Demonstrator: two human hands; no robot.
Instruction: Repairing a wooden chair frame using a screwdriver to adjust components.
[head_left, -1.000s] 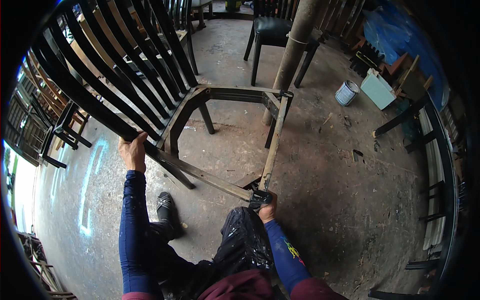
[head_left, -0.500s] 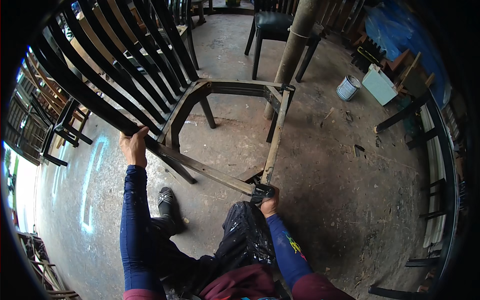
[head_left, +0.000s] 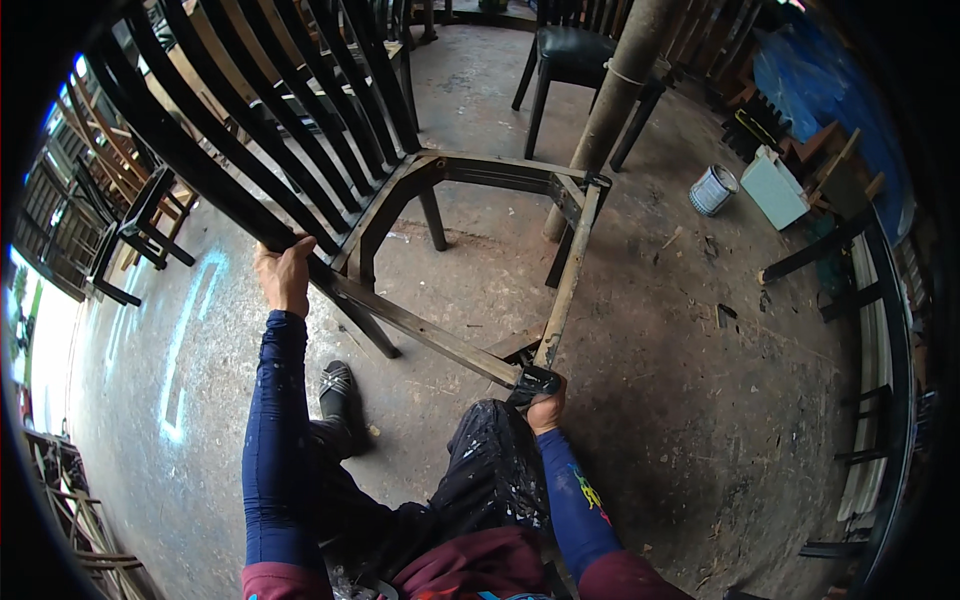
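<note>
standing here watching: the slat-back chair frame (head_left: 384,205) is right in front of the worker at 12 o'clock, its back leaning off toward 11. both hands are on it. the left hand (head_left: 284,275), at 11, is wrapped round the near back post (head_left: 205,180) just above seat level, thumb over the top. the right hand (head_left: 546,407), a bit past 12, is closed round the black front corner (head_left: 538,383), though most of its fingers are hidden from me.

my guess is it's solid wood, so stiff, middling weight, and heavier on the back side with all those slats. post plus opposite front corner looks like a sound hold to me: thick parts, spread wide. i'd avoid lifting by one thin slat. the black finish looks smooth, so maybe a touch slippery; the raw rails should grip better. i can't tell if every leg is on the floor.

looks-wise: long curved slats in glossy black, and an open seat frame whose side rail (head_left: 430,334) and front rail (head_left: 572,280) show scuffed, bare tan wood on top. a small diagonal brace (head_left: 572,187) crosses the far front corner. the concrete floor (head_left: 650,420) is rough and stained, with a drippy metal paint can (head_left: 714,190) at 1 o'clock and a black padded chair (head_left: 575,52) beyond, at 12.
</note>
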